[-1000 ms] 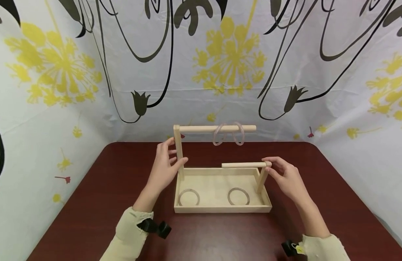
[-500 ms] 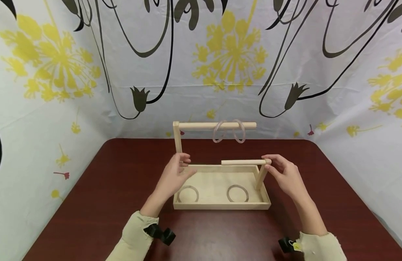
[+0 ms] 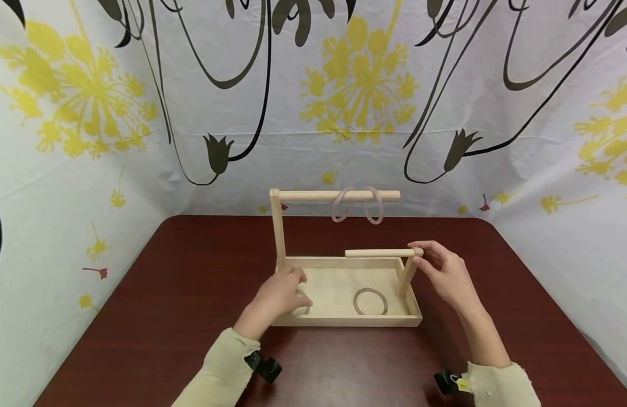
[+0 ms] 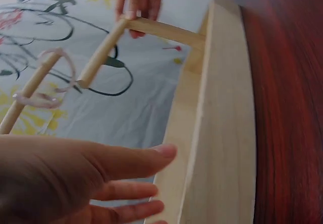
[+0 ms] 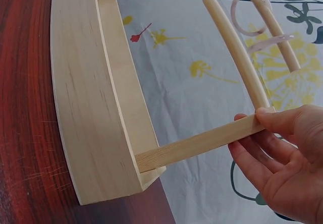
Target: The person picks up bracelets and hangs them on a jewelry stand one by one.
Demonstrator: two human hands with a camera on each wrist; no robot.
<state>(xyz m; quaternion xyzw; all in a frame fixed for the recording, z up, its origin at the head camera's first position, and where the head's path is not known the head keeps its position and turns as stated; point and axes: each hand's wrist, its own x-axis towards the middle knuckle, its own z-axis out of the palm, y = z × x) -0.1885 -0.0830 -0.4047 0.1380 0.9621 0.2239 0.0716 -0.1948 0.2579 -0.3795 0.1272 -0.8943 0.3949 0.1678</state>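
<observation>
A shallow wooden tray (image 3: 349, 321) carries a tall post (image 3: 279, 237) with a long bar at its left end, and a short post (image 3: 407, 277) with a shorter bar (image 3: 376, 253) at its right end. My right hand (image 3: 445, 277) pinches the top of the short post between thumb and fingers. Low over the tray's left part, my left hand (image 3: 279, 295) covers most of one ring (image 3: 308, 310); its thumb and fingers are apart in the left wrist view, with nothing visible between them. Another ring (image 3: 356, 302) lies in the tray's right part.
Two pale pinkish rings, a left one (image 3: 334, 210) and a right one (image 3: 380, 211), hang on the long bar (image 3: 305, 195). The tray stands on a dark red wooden table (image 3: 333, 362). Behind it hangs a white cloth (image 3: 272, 113) with printed flowers.
My left hand has left the tall post and come down into the tray's left part, over the ring there. My right hand stays at the short post's top.
</observation>
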